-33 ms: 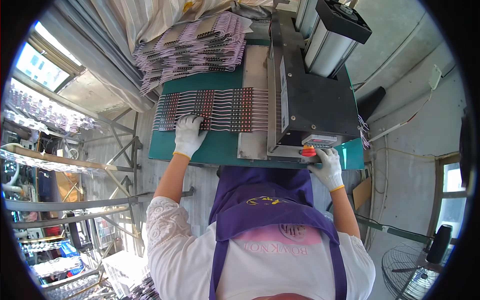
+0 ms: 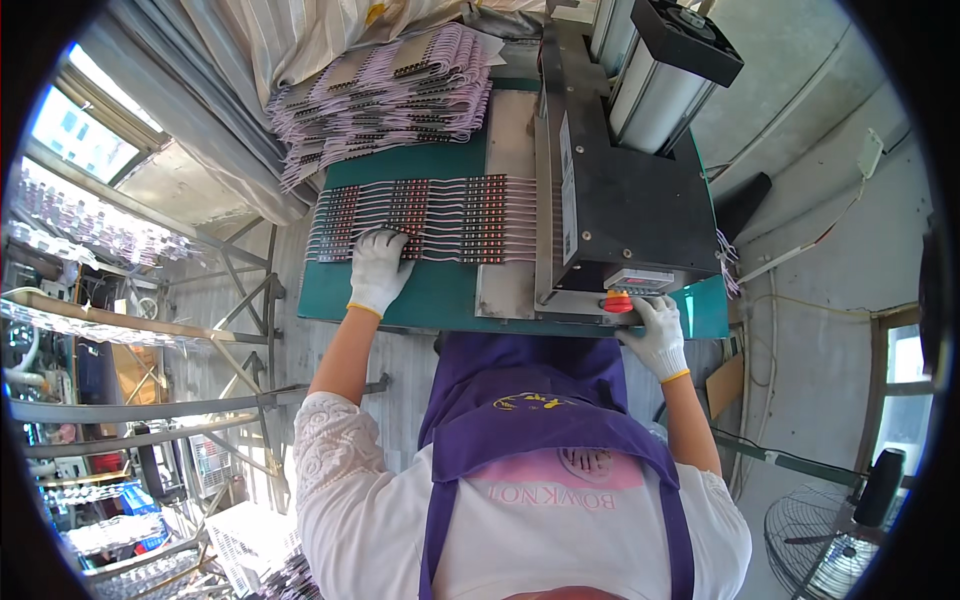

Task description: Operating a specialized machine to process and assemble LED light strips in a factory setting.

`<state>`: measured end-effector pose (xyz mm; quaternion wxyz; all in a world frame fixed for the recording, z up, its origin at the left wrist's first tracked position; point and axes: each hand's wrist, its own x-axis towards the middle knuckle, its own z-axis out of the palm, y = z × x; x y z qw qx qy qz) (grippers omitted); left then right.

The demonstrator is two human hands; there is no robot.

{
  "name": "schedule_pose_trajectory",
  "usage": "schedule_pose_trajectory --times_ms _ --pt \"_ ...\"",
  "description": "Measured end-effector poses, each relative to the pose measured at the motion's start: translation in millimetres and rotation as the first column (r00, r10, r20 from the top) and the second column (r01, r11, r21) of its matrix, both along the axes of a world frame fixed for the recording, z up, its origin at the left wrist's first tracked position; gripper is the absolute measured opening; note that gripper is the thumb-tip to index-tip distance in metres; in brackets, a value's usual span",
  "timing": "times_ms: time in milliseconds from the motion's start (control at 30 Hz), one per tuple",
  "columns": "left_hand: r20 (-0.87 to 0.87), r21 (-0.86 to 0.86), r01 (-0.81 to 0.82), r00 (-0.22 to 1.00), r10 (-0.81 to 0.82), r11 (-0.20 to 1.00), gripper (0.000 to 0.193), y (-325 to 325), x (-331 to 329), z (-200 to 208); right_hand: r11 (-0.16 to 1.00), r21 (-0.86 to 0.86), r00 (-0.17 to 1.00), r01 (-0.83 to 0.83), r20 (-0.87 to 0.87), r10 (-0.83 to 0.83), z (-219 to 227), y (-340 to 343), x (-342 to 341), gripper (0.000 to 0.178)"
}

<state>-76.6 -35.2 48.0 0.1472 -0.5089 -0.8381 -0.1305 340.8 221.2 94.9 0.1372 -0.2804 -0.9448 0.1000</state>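
A wide panel of LED module strips (image 2: 484,215), dark boards joined by pale pink wires, lies on the green table, its right end running under a black press machine (image 2: 635,190). My left hand (image 2: 378,268), in a white glove, rests on the panel's near edge, fingers bent over the modules and thumb apart. In a matching glove, my right hand (image 2: 655,340) is at the machine's front corner, beside a red knob (image 2: 617,302). Its fingers look apart with nothing seen in them; the fingertips near the knob are partly hidden.
A tall heap of similar strips (image 2: 385,100) sits at the back left of the green table (image 2: 440,295). Metal racks (image 2: 245,300) stand to the left. At the lower right is a fan (image 2: 820,530). A grey cylinder (image 2: 660,100) rises from the machine.
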Motion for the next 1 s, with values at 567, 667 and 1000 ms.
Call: schedule_pose_trajectory --times_ms 567,667,1000 --pt "0.056 -0.253 0.023 0.998 -0.009 0.967 0.017 14 -31 -4 0.977 -0.171 0.984 0.129 -0.1 -0.148 15 61 -9 0.025" --pt "0.002 -0.32 -0.108 0.993 0.115 0.941 0.018 20 -8 -9 0.951 0.295 0.995 0.093 -0.049 -0.082 -13 92 -6 0.022" --pt "0.164 0.007 -0.114 0.98 0.112 0.993 0.016 13 -14 -2 0.846 -0.529 0.924 -0.064 -0.353 -0.15 -35 129 -23 0.039"
